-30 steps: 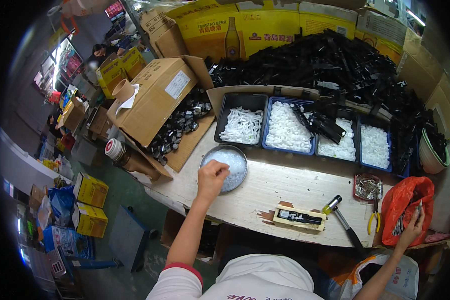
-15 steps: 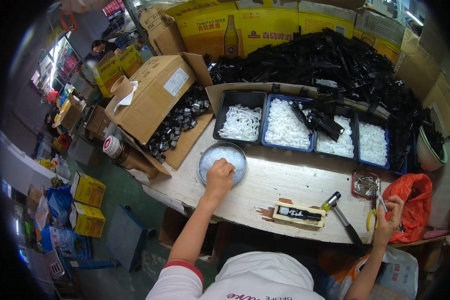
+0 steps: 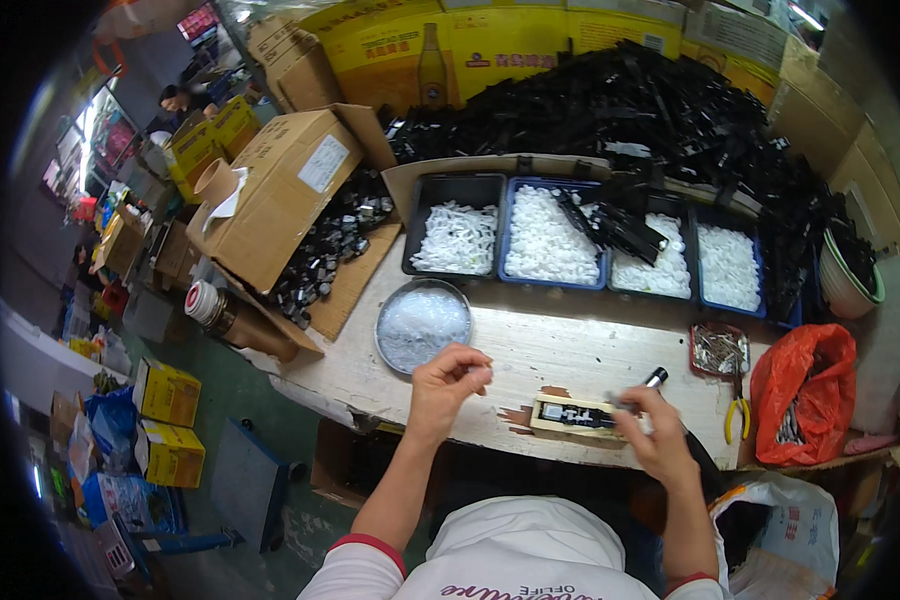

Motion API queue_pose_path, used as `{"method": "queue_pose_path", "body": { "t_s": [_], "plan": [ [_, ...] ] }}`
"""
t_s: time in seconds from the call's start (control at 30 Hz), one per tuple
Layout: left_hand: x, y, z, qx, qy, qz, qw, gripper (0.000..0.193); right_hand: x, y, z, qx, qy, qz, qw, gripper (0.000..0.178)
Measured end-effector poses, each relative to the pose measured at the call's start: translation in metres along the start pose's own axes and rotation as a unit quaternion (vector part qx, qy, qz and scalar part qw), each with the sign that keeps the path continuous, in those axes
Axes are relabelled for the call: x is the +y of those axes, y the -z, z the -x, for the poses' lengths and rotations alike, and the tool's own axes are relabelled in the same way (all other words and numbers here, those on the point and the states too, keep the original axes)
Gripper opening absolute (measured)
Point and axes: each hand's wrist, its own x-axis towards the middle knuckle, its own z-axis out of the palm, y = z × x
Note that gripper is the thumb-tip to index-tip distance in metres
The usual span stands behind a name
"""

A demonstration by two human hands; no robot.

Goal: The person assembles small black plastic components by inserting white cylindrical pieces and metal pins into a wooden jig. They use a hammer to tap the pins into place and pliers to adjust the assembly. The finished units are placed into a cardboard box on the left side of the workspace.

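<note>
My left hand [image 3: 444,392] hovers over the bench just below a round metal dish [image 3: 379,338] of small clear pieces. Its thumb and fingertips pinch together; whatever they hold is too small to make out. My right hand [image 3: 658,437] is closed at the right end of a pale wooden fixture [image 3: 560,428], with a blurred greyish item at its fingertips. In that fixture lies a black part [image 3: 582,415] with white and silvery pieces at its left. A hammer [image 3: 656,378] lies behind my right hand, which covers most of it.
Trays of white plastic pieces [image 3: 560,238] line the bench's back below a heap of black parts [image 3: 610,105]. At right are a red dish of pins [image 3: 718,350], yellow-handled pliers [image 3: 737,420] and a red bag [image 3: 800,395]. A cardboard box [image 3: 270,190] and flask [image 3: 240,322] stand left.
My left hand has come out of the round dish, toward the fixture. My right hand has moved left from beside the pliers to the fixture's right end. The view has shifted slightly.
</note>
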Motion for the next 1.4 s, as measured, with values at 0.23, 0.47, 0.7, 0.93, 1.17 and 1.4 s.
{"method": "queue_pose_path", "body": {
  "t_s": [0.23, 0.47, 0.7, 0.93, 1.17, 1.4],
  "plan": [
    [-0.014, -0.034, 0.012, -0.093, 0.005, 0.036, 0.995, 0.014, -0.014, -0.019, -0.022, -0.039, 0.076, -0.009, 0.996, 0.016],
    [-0.01, -0.044, 0.016, -0.101, -0.105, -0.083, 0.986, 0.016, -0.015, -0.017, -0.022, -0.049, 0.084, 0.011, 0.995, 0.019],
    [-0.001, -0.046, 0.014, -0.187, -0.191, -0.209, 0.941, 0.021, -0.009, -0.008, -0.021, -0.097, 0.106, -0.005, 0.99, 0.018],
    [-0.009, -0.061, 0.012, -0.221, -0.23, -0.226, 0.921, 0.024, -0.002, 0.006, -0.005, -0.088, 0.051, -0.044, 0.994, 0.02],
    [-0.045, -0.076, 0.019, -0.173, -0.193, -0.351, 0.9, 0.03, 0.019, 0.024, 0.02, -0.086, -0.043, 0.061, 0.994, 0.019],
    [-0.048, -0.083, 0.02, -0.165, -0.182, -0.38, 0.892, 0.032, 0.023, 0.018, 0.011, -0.112, 0.004, 0.104, 0.988, 0.019]
  ]
}}
